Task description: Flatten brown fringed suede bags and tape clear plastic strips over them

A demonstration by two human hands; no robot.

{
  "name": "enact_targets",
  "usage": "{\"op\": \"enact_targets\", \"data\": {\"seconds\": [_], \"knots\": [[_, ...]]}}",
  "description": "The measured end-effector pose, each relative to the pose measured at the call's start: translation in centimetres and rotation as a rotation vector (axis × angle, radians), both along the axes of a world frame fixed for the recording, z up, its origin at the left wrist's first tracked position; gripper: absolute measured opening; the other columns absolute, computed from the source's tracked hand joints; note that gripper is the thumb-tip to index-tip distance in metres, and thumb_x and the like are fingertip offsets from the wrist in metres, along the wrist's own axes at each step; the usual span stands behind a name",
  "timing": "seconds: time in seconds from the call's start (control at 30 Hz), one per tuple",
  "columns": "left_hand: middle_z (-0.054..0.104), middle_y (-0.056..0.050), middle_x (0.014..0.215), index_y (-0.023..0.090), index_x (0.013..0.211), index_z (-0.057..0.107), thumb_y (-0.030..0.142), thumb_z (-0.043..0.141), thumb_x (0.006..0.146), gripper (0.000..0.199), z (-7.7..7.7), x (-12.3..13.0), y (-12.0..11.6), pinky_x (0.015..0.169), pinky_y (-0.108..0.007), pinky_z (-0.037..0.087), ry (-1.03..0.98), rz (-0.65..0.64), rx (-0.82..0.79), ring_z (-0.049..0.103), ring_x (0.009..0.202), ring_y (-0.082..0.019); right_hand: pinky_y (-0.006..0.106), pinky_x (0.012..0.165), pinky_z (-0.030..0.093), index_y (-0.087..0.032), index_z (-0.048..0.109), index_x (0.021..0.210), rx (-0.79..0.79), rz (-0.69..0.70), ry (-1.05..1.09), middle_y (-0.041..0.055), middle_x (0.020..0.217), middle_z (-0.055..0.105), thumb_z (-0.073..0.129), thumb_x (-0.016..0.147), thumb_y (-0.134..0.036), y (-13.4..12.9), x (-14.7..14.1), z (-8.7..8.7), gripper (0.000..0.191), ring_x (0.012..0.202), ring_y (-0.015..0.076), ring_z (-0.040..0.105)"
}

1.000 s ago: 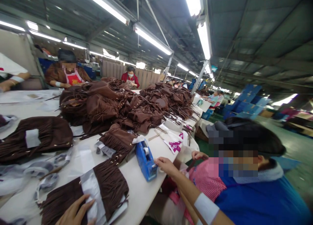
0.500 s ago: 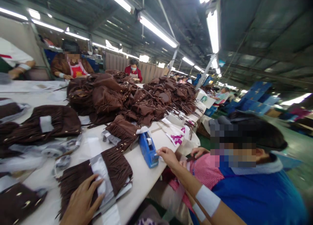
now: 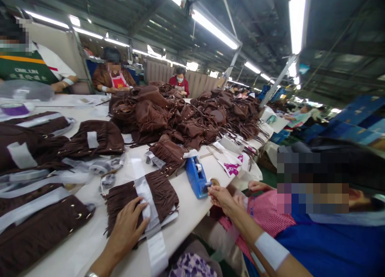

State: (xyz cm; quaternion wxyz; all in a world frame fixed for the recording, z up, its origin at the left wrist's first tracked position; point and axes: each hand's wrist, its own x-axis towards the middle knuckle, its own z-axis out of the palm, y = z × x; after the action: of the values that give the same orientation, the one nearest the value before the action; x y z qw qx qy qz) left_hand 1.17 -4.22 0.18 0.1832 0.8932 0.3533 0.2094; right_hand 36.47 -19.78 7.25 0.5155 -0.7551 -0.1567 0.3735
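My left hand (image 3: 128,223) lies with fingers spread on a dark brown fringed bag (image 3: 164,193), its fingertips at the pale paper strip (image 3: 147,201) wrapped around the bag. Beyond it stands a blue tape dispenser (image 3: 195,176) with a roll of tape in it. At the dispenser's front end my right hand (image 3: 222,197) is closed in a pinch on the tape, of which only a small bit shows at the fingertips. A white band (image 3: 271,251) circles my right forearm.
Brown bags (image 3: 186,112) are heaped along the table (image 3: 192,225); several wrapped ones (image 3: 45,229) lie at left. Tape rolls (image 3: 100,168) sit among clear plastic. A co-worker in blue (image 3: 319,245) sits close at right, hands near mine. More people work across the table.
The view has turned left, so everything sits further right in the picture. My left hand stays on the bag, and my right hand stays pinched at the dispenser's front.
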Motion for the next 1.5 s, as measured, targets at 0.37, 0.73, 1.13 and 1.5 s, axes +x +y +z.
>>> {"op": "enact_targets", "data": {"seconds": [0.37, 0.73, 1.13, 1.5], "knots": [[0.050, -0.005, 0.141, 0.031, 0.121, 0.057, 0.037, 0.053, 0.088, 0.034, -0.4, -0.2, -0.1, 0.106, -0.049, 0.039, -0.035, 0.000, 0.001, 0.046, 0.132, -0.026, 0.018, 0.046, 0.039, -0.016, 0.058, 0.066, 0.031, 0.004, -0.181, -0.0016, 0.060, 0.059, 0.081, 0.063, -0.045, 0.0, -0.2, -0.4, 0.037, 0.049, 0.0069, 0.047], [0.051, -0.006, 0.142, 0.030, 0.120, 0.058, 0.035, 0.054, 0.086, 0.034, -0.2, -0.2, -0.4, 0.107, -0.048, 0.036, -0.043, 0.010, -0.021, 0.045, 0.133, -0.026, 0.022, 0.054, 0.043, -0.019, 0.057, 0.065, -0.053, 0.129, -0.301, -0.0003, 0.063, 0.059, 0.075, 0.069, -0.039, -0.4, -0.7, 1.2, 0.028, 0.056, 0.0113, 0.055], [0.049, -0.007, 0.143, 0.028, 0.123, 0.056, 0.030, 0.053, 0.086, 0.037, 0.3, -0.2, -0.8, 0.109, -0.047, 0.034, -0.060, 0.026, -0.005, 0.043, 0.133, -0.026, 0.019, 0.050, 0.044, -0.018, 0.062, 0.085, -0.116, 0.462, -0.138, -0.0008, 0.072, 0.069, 0.067, 0.074, -0.034, 3.6, -15.7, -0.3, 0.020, 0.056, 0.0101, 0.059], [0.051, -0.009, 0.142, 0.025, 0.121, 0.058, 0.027, 0.051, 0.086, 0.036, 0.8, -0.2, -1.0, 0.108, -0.048, 0.033, -0.038, 0.033, -0.003, 0.043, 0.133, -0.027, 0.014, 0.037, 0.036, -0.017, 0.060, 0.072, -0.286, 0.478, -0.178, -0.0048, 0.055, 0.063, 0.061, 0.074, -0.010, 8.3, -21.3, -1.3, 0.008, 0.040, 0.0074, 0.053]]}}
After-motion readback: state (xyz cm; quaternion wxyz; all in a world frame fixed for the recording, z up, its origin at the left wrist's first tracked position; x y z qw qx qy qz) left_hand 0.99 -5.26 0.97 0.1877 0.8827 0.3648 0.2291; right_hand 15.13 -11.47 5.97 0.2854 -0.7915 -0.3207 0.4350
